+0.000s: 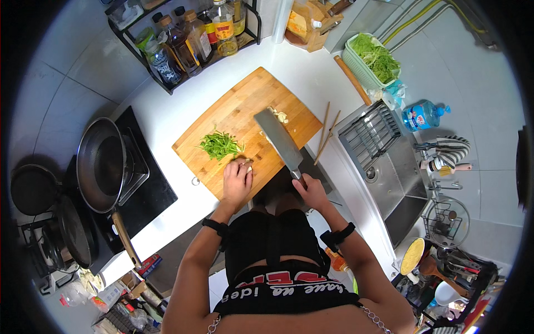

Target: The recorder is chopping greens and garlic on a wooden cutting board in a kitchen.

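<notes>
A wooden cutting board (233,104) lies on the white counter. My right hand (311,190) grips the handle of a cleaver (280,135), whose broad blade lies over the board's right part. Pale sliced pieces, perhaps garlic (281,117), sit beyond the blade, and a few small bits show at its left side. My left hand (238,179) rests at the board's near edge, its fingertips on small pale pieces that they partly hide. Chopped green stalks (220,145) form a pile just past the left fingers.
Left is a black stove with a frying pan (101,165). Bottles on a black rack (171,89) stand behind the board. To the right are wooden chopsticks (324,127), a rolling pin (352,80), a green basket (348,62) of leafy greens and a steel sink (386,175).
</notes>
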Motion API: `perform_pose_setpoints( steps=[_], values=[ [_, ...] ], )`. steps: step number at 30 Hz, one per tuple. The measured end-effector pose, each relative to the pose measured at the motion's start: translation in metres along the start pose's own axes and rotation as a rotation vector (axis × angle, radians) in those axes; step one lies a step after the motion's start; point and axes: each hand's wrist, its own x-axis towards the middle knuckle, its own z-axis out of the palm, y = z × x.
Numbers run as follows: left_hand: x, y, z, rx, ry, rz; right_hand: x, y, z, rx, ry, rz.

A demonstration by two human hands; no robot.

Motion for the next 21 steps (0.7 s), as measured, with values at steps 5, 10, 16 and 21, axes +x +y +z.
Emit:
perform_pose_setpoints(
  steps=[5,10,16,21],
  values=[
    [0.006,0.0,0.001,-0.022,-0.01,0.016,0.019,-0.012,-0.039,1.162,-0.457,0.571],
    [0.007,-0.006,0.006,-0.041,0.014,-0.002,0.033,-0.009,-0.067,1.148,-0.731,0.65],
    [0.013,-0.005,0.01,-0.033,0.051,0.019,0.069,0.004,-0.084,1.01,-0.871,0.746],
    [0.039,0.003,0.022,-0.051,0.038,0.054,0.105,0.025,-0.091,0.999,-0.829,0.67]
  ],
)
